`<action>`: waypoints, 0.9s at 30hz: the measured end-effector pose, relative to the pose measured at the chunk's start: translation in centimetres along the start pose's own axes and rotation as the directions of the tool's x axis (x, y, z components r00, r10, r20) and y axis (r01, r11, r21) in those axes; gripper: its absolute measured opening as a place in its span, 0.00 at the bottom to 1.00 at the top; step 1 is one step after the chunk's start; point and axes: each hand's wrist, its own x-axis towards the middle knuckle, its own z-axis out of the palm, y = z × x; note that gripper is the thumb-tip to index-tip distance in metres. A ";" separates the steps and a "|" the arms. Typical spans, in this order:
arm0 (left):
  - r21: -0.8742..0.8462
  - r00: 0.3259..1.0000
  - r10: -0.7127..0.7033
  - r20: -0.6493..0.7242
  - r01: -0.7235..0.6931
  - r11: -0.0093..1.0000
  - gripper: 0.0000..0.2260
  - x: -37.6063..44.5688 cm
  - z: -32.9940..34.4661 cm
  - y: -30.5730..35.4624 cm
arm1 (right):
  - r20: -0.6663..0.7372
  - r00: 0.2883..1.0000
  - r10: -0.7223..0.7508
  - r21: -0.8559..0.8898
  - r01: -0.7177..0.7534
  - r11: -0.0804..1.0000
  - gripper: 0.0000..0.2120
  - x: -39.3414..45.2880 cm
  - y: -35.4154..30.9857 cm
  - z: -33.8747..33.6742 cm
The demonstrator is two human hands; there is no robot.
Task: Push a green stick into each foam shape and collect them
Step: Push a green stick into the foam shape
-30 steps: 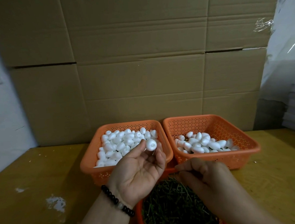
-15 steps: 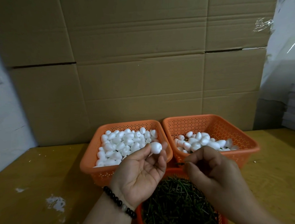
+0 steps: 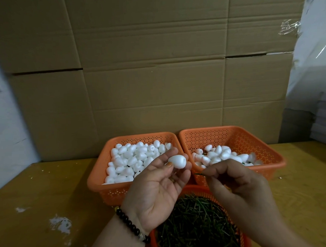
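A person's left hand (image 3: pixel 157 190) pinches a white egg-shaped foam piece (image 3: pixel 177 161) at its fingertips, blunt end turned toward the right hand (image 3: pixel 233 178), which pinches a thin green stick (image 3: pixel 199 174) aimed at it. Both meet above the round orange basket of green sticks (image 3: pixel 245 239), apparently keeping supply close.

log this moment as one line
left hand holds white egg-shaped foam piece | right hand pinches thin green stick | stick not yet inserted

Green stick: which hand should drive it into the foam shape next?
Right. The right hand already pinches the green stick, tip aimed at the foam shape. The left hand holds that shape at its fingertips, so it only needs to steady it.
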 end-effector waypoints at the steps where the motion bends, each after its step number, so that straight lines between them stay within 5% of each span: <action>1: -0.009 1.000 -0.009 0.010 0.009 1.000 0.14 0.0 0.0 -0.1 | -0.018 1.000 0.003 0.025 -0.002 1.000 0.11 0.0 0.0 0.0; 6: -0.062 0.998 -0.061 0.016 0.062 0.996 0.13 0.0 -0.2 -0.4 | -0.074 0.996 0.040 0.081 -0.034 0.996 0.07 0.1 -0.5 0.1; 27: 0.035 0.997 -0.077 0.004 0.077 0.996 0.08 -0.4 0.2 -1.6 | -0.076 0.992 -0.103 -0.267 0.079 0.960 0.04 0.1 0.3 0.1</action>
